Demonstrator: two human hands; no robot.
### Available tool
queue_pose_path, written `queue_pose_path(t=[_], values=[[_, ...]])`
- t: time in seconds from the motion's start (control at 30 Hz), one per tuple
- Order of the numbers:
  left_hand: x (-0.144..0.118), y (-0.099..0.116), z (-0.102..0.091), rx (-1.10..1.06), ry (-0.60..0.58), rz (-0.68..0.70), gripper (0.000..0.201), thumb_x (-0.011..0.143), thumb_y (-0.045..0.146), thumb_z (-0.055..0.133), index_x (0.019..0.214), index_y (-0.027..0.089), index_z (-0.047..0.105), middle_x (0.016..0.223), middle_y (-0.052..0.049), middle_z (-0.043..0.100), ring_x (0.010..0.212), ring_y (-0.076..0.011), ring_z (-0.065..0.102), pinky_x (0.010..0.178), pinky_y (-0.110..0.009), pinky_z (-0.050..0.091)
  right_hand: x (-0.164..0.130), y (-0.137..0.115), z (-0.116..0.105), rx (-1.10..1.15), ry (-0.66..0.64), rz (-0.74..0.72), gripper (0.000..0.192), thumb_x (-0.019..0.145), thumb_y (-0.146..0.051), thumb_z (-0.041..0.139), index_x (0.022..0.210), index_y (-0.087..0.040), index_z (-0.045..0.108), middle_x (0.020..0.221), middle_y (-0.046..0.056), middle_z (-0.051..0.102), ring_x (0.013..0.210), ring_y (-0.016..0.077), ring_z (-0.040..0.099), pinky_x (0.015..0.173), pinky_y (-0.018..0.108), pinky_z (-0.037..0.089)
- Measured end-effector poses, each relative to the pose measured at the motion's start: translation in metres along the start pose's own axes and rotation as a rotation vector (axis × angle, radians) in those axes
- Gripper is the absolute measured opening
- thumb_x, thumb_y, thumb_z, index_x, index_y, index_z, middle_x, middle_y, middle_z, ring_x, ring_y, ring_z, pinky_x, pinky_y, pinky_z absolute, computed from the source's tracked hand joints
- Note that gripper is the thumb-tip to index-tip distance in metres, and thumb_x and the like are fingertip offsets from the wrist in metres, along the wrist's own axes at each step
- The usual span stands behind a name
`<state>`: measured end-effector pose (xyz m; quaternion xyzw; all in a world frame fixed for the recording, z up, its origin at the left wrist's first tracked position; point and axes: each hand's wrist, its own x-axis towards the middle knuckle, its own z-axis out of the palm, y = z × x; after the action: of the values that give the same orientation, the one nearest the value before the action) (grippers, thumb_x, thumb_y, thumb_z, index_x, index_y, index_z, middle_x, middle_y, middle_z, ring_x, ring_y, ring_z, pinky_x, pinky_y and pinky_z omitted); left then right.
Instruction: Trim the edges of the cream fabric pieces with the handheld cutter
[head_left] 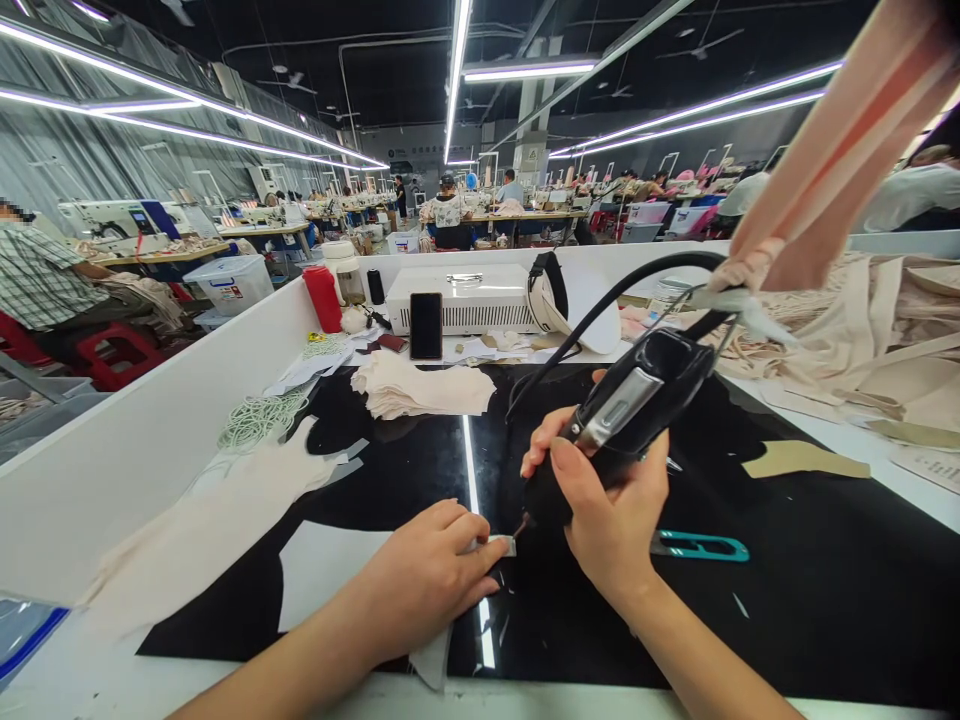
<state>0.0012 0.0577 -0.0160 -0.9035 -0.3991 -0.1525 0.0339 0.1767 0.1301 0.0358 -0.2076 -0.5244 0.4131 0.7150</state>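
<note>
On the black table (787,600), a small tab (501,545) is pinched by the left hand (427,580) — a corded tool (622,415) is gripped tight by the right hand (607,510), tip at the tab.

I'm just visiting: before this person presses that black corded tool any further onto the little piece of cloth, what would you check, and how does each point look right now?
1. Left hand pins the small cloth piece flat on the black mat: ok.
2. Right hand has a firm grip on the black tool: ok.
3. Tool tip sits at the edge of the cloth piece: ok.
4. Left fingertips are well away from the tip: not ok, they lie close beside it.
5. Cord hangs free of the work: ok.
6. Teal snips lie out of the way: ok, to the right of the wrist.
</note>
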Motion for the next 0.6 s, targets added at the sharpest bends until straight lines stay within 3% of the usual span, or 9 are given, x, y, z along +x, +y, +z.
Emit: queue_pose_path(t=[0.6], values=[[0.0003,-0.0017,0.0017,0.019,0.051,0.016,0.034,0.105,0.031,0.068,0.134,0.016,0.062,0.111,-0.006,0.067,0.103,-0.0245,0.065,0.092,-0.037,0.059,-0.0002,0.0008,0.0011,-0.072,0.002,0.007,0.028,0.088,-0.015,0.075,0.101,-0.03,0.055,0.077,-0.009,0.07,0.054,0.0112,0.065,0.052,0.026,0.059]])
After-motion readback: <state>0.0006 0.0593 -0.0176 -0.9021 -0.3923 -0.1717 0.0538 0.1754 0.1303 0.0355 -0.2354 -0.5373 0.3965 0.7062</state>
